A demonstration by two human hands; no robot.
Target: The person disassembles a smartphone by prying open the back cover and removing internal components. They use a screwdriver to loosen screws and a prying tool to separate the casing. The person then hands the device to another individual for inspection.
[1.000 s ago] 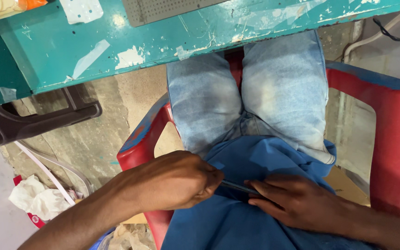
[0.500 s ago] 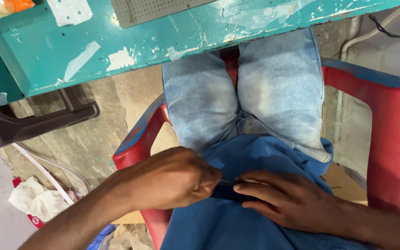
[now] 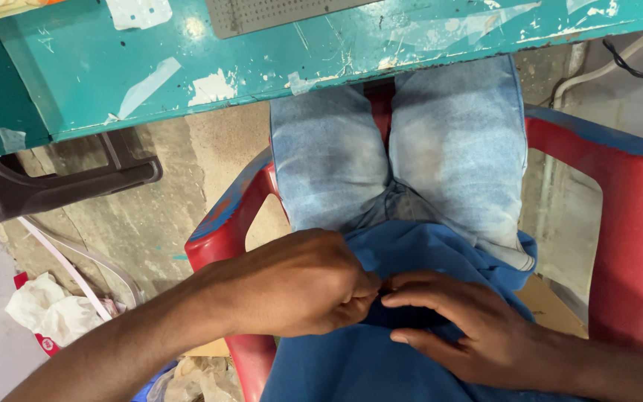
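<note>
A: Hand status?

B: Left hand [image 3: 299, 283] is curled nearly closed, fingertips bunched at its right edge, pinching at the blue cloth [image 3: 411, 253]. Can't tell whether anything small sits inside the pinch; that spot is too dark and tight to read.

A: Right?

B: Right hand [image 3: 470, 327] is mostly flat, fingers spread a little and pointing left, pressed down on the same blue cloth. Not gripping, just resting on it. Its index fingertip meets the left hand's fingertips, touching or just about.

A: Where's the cloth relative to both?

B: Under both. It lies across the lap, runs from below the hands up to a folded edge just above them, then drapes right over the thigh. The contact point of the two hands is near the cloth's middle, slightly left.

A: Around that?

B: Light blue jeans [image 3: 403, 149] above the cloth, knees going under a teal table [image 3: 262, 67] with chipped paint and tape scraps. Person sits in a red plastic chair [image 3: 634, 216]; armrests show both sides, left one scuffed blue. A grey perforated plate [image 3: 277, 11] sits on the table top edge. Left of the chair: a dark bracket [image 3: 53, 186] under the table, concrete floor, crumpled white paper [image 3: 46, 313] near the bottom left.
</note>
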